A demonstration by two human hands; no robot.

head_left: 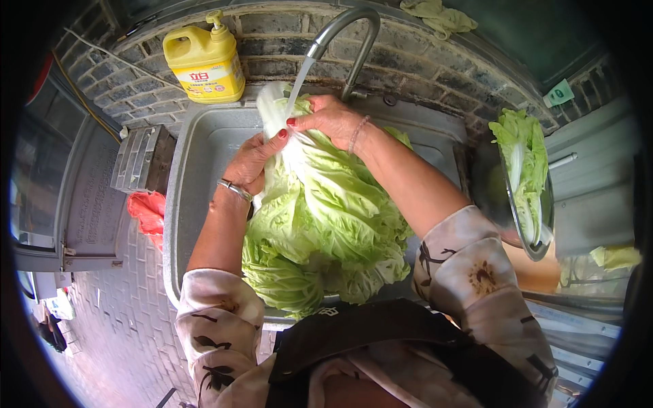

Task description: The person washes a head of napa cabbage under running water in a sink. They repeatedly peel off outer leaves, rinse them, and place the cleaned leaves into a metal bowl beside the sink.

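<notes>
Both my hands grip a large napa cabbage leaf (299,153) under running water in a grey sink (178,204). My left hand (253,160) is closed on its left edge, thumb on top near the white stem. From the right, my right hand (331,122) holds the same leaf close to the stream, thumb pressed on it and the other fingers partly hidden behind. Water (297,88) pours from a curved metal faucet (340,22) onto the white part. Beneath my hands more green cabbage leaves (292,275) are heaped, hiding much of the basin.
A yellow pump jug (204,64) stands on the ledge behind the sink. To the right, a metal bowl (537,251) holds more cabbage leaves (522,163). A cloth (441,17) lies on the brick wall's top. Left are a stack of bricks (141,160) and a red plastic bag (147,214).
</notes>
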